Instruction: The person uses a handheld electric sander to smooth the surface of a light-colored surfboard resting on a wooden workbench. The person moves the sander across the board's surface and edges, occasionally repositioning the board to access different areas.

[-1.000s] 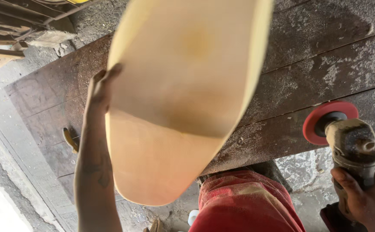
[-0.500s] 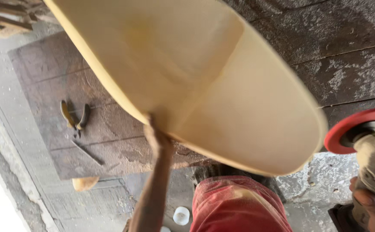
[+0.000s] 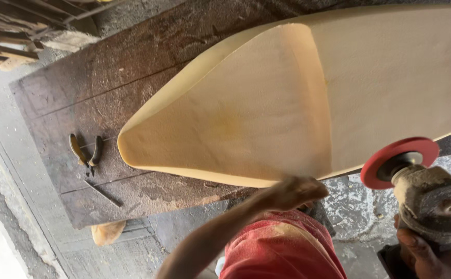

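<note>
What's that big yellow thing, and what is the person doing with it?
It's a long, pale yellow carved board with a pointed end, lying over a dusty wooden table. The person's left hand grips its near edge. The right hand holds a dusty grinder with a red disc, just off the board's edge and not touching it. Pliers lie on the table beside the board's tip.

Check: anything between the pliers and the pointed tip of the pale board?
Nothing: in the head view only bare dark bench top lies between the pliers and the board tip.
</note>
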